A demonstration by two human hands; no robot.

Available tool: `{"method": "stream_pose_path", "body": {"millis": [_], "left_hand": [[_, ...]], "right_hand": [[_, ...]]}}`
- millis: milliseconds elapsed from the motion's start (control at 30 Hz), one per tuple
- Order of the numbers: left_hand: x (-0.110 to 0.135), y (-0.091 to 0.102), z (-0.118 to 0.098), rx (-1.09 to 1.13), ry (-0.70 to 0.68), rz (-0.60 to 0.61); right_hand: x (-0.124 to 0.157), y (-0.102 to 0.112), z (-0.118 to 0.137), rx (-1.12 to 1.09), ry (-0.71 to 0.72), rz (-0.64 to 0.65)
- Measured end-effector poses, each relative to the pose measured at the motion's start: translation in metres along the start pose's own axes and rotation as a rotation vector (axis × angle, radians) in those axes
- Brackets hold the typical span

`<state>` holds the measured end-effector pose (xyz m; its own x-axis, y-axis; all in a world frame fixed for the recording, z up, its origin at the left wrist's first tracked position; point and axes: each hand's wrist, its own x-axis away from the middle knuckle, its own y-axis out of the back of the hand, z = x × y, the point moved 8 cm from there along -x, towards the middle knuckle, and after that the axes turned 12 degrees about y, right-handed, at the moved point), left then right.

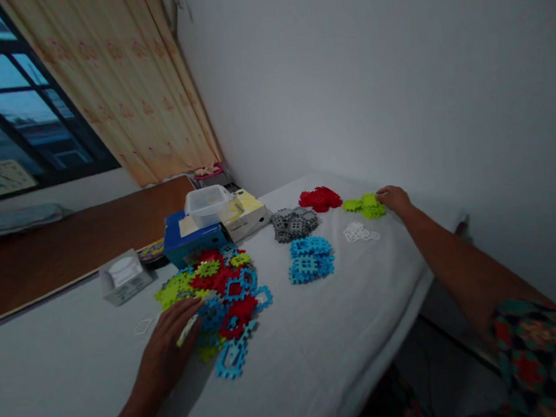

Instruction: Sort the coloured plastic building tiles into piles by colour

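Observation:
At the left of the mixed pile of toothed plastic building pieces (233,287), in red, blue, grey and yellow-green, is my left hand (166,341). Its fingers are curled, and a pale yellow-green building piece (187,330), seen nearly edge-on, shows in its grip. My right hand (395,199) reaches to the far right, fingertips closed at the edge of a small yellow-green pile (370,205); they seem to pinch one of its pieces. Beside that pile lie sorted heaps: red pieces (320,198), grey pieces (293,224), blue pieces (310,259) and thin white pieces (360,232).
A blue box (193,238), a yellow and white box (246,212) and a clear plastic tub (209,203) stand behind the mixed pile. A grey-white box (125,278) sits at the left. White cloth (292,369) covers the table, which meets the wall (369,84).

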<state>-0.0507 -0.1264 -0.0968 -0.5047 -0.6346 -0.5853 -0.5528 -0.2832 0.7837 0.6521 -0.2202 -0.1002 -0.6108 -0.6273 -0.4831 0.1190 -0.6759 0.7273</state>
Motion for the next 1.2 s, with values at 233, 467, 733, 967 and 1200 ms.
{"method": "stream_pose_path", "body": {"millis": [233,467,733,967,1200], "left_hand": [[0.002,0.008,0.015,0.062,0.177,0.066],[0.011,-0.008,0.017,0.131,0.335,0.375],[0.014,-0.023,-0.014,0.038,0.151,0.397],[0.008,-0.001,-0.003,-0.056,0.308,0.368],[0.016,-0.01,-0.029,-0.034,0.202,0.605]], "right_hand": [[0.014,0.008,0.07,0.064,0.149,-0.063],[0.138,-0.022,0.315,-0.407,0.878,0.218],[0.298,-0.076,0.442,-0.626,1.396,0.653],[0.304,-0.104,0.429,-0.708,1.33,0.569],[0.296,-0.101,0.42,-0.765,1.244,0.501]]}}
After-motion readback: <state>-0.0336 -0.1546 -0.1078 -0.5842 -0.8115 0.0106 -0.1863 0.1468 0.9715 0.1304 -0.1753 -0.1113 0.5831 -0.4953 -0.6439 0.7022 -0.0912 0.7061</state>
